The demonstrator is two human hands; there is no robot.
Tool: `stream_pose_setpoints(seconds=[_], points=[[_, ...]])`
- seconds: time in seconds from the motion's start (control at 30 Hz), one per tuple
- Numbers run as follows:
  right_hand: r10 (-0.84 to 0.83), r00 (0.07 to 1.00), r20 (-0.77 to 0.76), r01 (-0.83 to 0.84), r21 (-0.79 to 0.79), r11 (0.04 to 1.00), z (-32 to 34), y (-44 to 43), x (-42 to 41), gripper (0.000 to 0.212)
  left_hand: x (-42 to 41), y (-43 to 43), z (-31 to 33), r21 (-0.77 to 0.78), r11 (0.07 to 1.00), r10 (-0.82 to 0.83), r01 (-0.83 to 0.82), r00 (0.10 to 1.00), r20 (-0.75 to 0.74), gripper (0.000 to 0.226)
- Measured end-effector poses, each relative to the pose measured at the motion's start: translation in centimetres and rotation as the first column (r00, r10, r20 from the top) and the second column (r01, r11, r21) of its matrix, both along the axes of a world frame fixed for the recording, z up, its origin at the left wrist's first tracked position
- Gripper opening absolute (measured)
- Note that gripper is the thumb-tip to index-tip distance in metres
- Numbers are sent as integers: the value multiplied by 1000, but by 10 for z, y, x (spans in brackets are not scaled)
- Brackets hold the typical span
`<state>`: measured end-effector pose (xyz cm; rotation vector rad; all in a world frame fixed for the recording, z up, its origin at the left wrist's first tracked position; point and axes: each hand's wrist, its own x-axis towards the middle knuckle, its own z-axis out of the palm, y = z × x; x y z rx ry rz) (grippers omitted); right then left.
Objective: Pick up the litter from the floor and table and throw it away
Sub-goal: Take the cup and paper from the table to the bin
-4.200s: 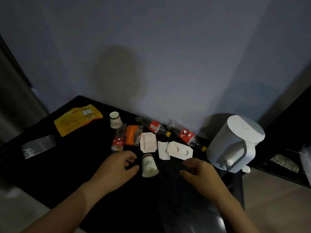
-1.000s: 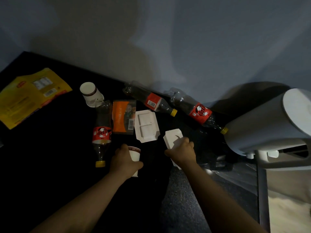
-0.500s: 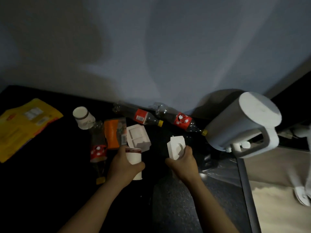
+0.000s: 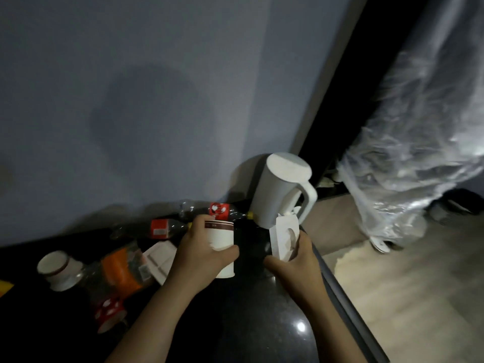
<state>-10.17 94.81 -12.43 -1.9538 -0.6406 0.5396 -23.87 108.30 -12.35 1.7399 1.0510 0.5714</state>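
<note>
At the far left edge a sliver of yellow wrapper (image 4: 5, 288) shows. Just right of it a tipped cup (image 4: 56, 269) lies on its side on the dark surface (image 4: 248, 323), close against a clear bottle (image 4: 108, 309) with a red label in the lower left. Both look dropped rather than set down. An orange packet (image 4: 120, 268) and a white moulded tray (image 4: 159, 258) lie flat beside them. Further back, a second bottle (image 4: 158, 227) and a third bottle (image 4: 218, 208) rest near the foot of the wall, where round things tend to roll. In the lower middle the left hand (image 4: 199, 260) is wrapped round a paper cup (image 4: 221, 237), thumb across its front and fingers behind. The cup is held upright and apparently off the surface, I judge so that any dregs stay in. Just right of it the right hand (image 4: 298, 263) grips a white card insert (image 4: 282, 231) by its lower end with thumb and fingers curled round it, so the piece stands on edge above the fist. One piece in each hand suggests the load is ready for a bin, though none is in view. Behind the card a white kettle (image 4: 282, 189) stands upright at the corner of the surface, and it is probably not litter. At the right, above the pale floor (image 4: 406, 284), hangs a plastic-wrapped bulk (image 4: 419, 127); I cannot tell what it is.
</note>
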Motion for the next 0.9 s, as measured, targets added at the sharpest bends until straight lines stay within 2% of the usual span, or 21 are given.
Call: stream_pose_setpoints(seconds=[0.17, 0.33, 0.6, 0.8, 0.9], points=[[-196, 979, 47, 192, 82, 978, 43, -62, 23, 51, 46, -46, 35, 53, 984, -176, 171, 979, 102, 58], [-326, 945, 13, 318, 182, 930, 72, -139, 49, 51, 93, -109, 56, 105, 940, -337, 326, 934, 117, 58], [-491, 871, 8, 468, 293, 834, 107, -312, 96, 38, 189, -268, 94, 195, 851, -517, 487, 843, 152, 58], [-575, 810, 113, 490, 409, 770, 131, -453, 135, 55, 254, -404, 115, 209, 753, -657, 624, 698, 284, 62], [-605, 785, 136, 492, 458, 741, 141, -508, 144, 59, 275, -458, 124, 246, 726, -687, 642, 656, 314, 63]])
